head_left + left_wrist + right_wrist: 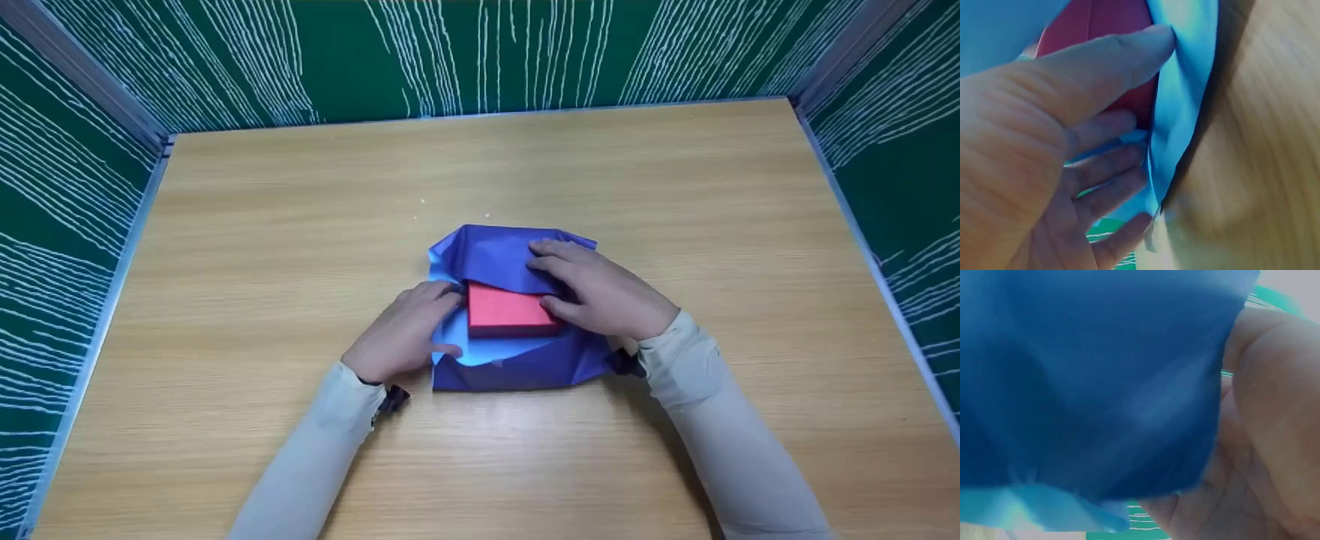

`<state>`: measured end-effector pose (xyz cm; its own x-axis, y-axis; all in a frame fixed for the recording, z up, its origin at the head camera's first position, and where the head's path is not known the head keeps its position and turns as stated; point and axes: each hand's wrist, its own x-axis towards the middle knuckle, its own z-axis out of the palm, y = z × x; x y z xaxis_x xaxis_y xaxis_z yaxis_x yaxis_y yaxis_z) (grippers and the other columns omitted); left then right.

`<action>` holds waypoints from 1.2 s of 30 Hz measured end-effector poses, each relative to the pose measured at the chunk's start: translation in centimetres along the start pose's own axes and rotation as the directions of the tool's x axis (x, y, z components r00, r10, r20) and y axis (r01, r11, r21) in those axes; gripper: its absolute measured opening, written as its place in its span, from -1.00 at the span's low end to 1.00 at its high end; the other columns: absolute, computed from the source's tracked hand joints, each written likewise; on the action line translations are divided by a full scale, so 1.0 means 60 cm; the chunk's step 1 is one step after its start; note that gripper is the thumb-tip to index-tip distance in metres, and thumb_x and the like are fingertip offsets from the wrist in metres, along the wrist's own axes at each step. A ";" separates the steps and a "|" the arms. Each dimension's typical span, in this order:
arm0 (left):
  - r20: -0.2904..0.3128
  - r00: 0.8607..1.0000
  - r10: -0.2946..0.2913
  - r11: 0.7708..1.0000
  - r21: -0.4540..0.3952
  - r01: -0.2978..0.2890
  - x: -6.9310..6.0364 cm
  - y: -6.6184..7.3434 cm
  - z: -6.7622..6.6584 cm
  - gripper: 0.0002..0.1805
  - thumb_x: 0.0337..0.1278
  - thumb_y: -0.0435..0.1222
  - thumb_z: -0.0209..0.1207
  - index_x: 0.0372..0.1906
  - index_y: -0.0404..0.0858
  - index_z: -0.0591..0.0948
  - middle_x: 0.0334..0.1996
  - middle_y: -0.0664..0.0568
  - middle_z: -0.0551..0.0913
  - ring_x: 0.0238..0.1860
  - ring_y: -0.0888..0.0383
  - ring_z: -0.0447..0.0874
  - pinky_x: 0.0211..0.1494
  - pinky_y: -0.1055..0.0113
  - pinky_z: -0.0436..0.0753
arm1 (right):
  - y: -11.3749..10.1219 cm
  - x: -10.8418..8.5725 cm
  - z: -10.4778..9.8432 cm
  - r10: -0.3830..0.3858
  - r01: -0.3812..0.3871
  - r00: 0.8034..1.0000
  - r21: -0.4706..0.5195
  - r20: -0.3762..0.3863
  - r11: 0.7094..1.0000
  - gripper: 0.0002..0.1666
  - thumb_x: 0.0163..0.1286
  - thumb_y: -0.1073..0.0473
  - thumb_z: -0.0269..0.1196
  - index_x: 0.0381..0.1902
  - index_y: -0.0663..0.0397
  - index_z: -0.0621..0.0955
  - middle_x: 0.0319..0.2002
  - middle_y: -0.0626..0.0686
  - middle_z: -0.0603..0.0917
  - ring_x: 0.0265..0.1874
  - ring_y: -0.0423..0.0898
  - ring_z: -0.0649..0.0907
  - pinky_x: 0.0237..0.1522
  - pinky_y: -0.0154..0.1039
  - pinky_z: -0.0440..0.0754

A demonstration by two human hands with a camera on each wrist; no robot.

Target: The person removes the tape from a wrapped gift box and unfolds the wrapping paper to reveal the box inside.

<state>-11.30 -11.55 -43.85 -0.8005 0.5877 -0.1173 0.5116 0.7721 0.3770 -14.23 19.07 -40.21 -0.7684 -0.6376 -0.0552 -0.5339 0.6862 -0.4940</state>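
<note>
A red box (506,311) lies in the middle of a sheet of blue wrapping paper (495,255), darker blue outside and light blue inside. The far flap is folded over the box's back part; the near side (510,371) stands up along the front. My left hand (409,326) touches the paper at the left end, its thumb and fingers extended and apart beside the red box (1123,17). My right hand (604,289) rests with spread fingers on the far flap, thumb near the box's right part. In the right wrist view, blue paper (1106,394) hides the fingertips.
The package lies on a light wooden table (300,225). Small white specks (422,201) lie beyond the paper. Green panels with white streaks (487,60) stand along the back and both sides.
</note>
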 end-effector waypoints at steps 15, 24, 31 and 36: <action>-0.033 0.999 -0.042 0.996 -0.082 0.039 0.023 -0.002 0.003 -0.63 0.38 -0.17 0.23 0.15 -0.30 0.63 -0.04 -0.06 0.60 -0.03 -0.01 0.53 0.06 0.09 0.59 | 0.007 -0.019 -0.002 -0.039 0.050 0.951 0.030 -0.306 0.998 -0.85 0.44 0.22 0.31 -0.07 0.08 0.63 -0.18 0.02 0.63 -0.24 -0.04 0.62 -0.20 -0.16 0.65; -0.140 0.988 -0.067 0.983 -0.178 0.041 0.092 -0.053 -0.015 -0.36 0.48 -0.23 0.12 0.58 -0.13 0.30 0.57 -0.03 0.23 0.57 0.00 0.17 0.58 0.05 0.24 | 0.080 -0.006 0.023 0.073 -0.035 0.986 0.241 -0.150 0.970 -0.41 0.54 0.40 0.07 0.49 0.17 0.33 0.44 0.16 0.42 0.46 0.13 0.42 0.43 0.13 0.39; -0.040 0.995 -0.092 0.977 -0.196 0.083 0.118 -0.079 -0.018 -0.14 0.33 -0.12 0.19 0.66 -0.07 0.14 0.68 -0.01 -0.08 0.68 0.01 -0.21 0.66 0.01 -0.11 | 0.099 0.008 0.019 0.077 -0.059 0.994 0.217 -0.076 0.974 -0.18 0.56 0.37 0.04 0.67 0.15 0.02 0.65 0.18 0.04 0.62 0.14 0.08 0.57 0.12 0.07; 0.065 0.984 -0.165 0.973 -0.150 0.173 0.115 -0.090 -0.019 0.06 0.23 0.20 0.16 0.69 -0.12 -0.01 0.69 -0.06 -0.17 0.68 0.07 -0.33 0.66 0.03 -0.30 | 0.108 0.013 0.016 0.119 -0.112 0.993 0.223 -0.016 0.968 -0.09 0.54 0.30 0.13 0.68 0.11 -0.04 0.67 0.17 -0.03 0.63 0.14 0.02 0.58 0.13 0.02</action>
<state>-19.93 -11.97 -45.65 -0.8521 0.4665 -0.2371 0.3126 0.8172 0.4842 -17.95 22.65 -44.28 -0.8321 -0.5456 -0.0995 -0.3517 0.6579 -0.6659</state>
